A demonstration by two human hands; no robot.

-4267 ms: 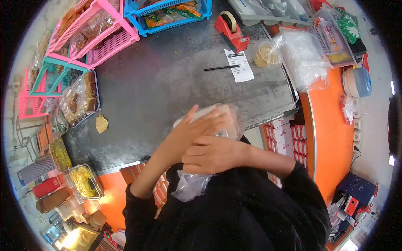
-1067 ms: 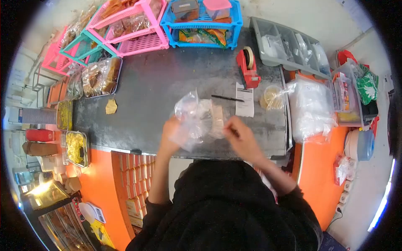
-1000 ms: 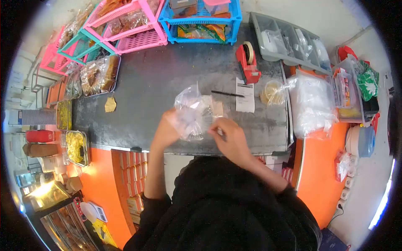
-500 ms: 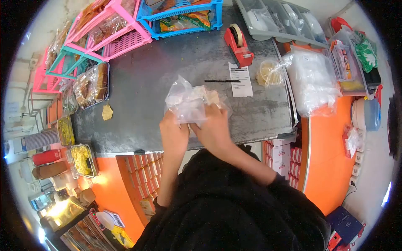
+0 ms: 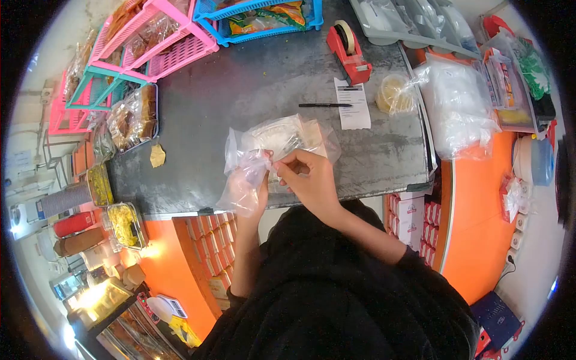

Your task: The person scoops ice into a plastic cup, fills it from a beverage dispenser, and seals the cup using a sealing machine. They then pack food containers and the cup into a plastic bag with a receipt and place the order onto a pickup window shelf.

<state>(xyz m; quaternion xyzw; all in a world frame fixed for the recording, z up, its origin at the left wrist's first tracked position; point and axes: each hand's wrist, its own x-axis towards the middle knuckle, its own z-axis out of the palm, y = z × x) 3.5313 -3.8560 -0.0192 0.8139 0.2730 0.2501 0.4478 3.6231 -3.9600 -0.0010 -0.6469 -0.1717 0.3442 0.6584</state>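
Observation:
A clear plastic bag [image 5: 239,201] is bunched in my left hand [image 5: 257,183], its loose end hanging over the fingers and wrist. Beyond my hands, pale contents [image 5: 276,133] in clear plastic lie on the dark tabletop; their kind is blurred. My right hand [image 5: 313,180] is closed in a pinch of thumb and forefinger, close beside the left fingertips at the gathered plastic. Whatever sits between those fingertips is too small to make out.
A black pen [image 5: 324,105] touches a printed slip [image 5: 353,111] near a red tape dispenser [image 5: 349,57]. A small tied bag [image 5: 391,95] and a large bag of plastic [image 5: 456,111] are at right. Blue [image 5: 273,30] and pink racks [image 5: 180,57] stand behind; a torn brown scrap [image 5: 157,156] lies left.
My left hand has gathered the bag, whose loose end now droops toward me. My right hand has come off the contents into a pinch beside it. The view has shifted slightly.

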